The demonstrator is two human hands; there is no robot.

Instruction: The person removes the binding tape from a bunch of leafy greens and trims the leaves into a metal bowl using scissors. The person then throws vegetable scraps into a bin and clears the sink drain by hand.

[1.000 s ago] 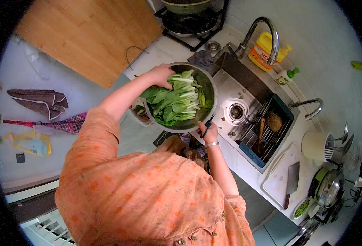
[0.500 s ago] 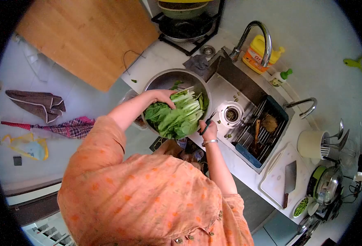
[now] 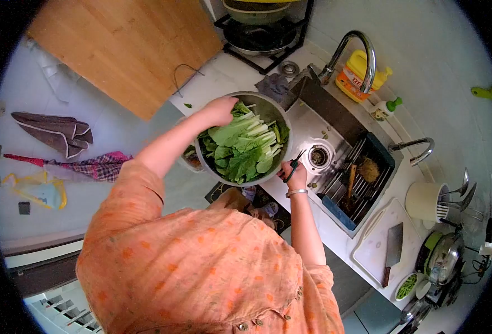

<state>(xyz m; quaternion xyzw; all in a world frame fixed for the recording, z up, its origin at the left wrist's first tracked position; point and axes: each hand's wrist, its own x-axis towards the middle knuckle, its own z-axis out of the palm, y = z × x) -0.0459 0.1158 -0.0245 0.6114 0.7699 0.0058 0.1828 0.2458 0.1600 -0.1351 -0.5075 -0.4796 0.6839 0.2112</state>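
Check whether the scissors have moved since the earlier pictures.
Yes. Held in the right hand, the scissors have shifted toward the sink drain, so they now sit closer to it.

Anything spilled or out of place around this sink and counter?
Minor mess only: a stray green leaf lies on the counter beside the metal bowl, not in it, and small scraps litter the sink floor around the drain. Nothing looks damaged.

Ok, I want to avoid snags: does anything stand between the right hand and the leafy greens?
Yes, the wall of the metal bowl: the right hand, holding scissors, is beside it, while the leafy greens lie inside. Nothing else visible is in between.
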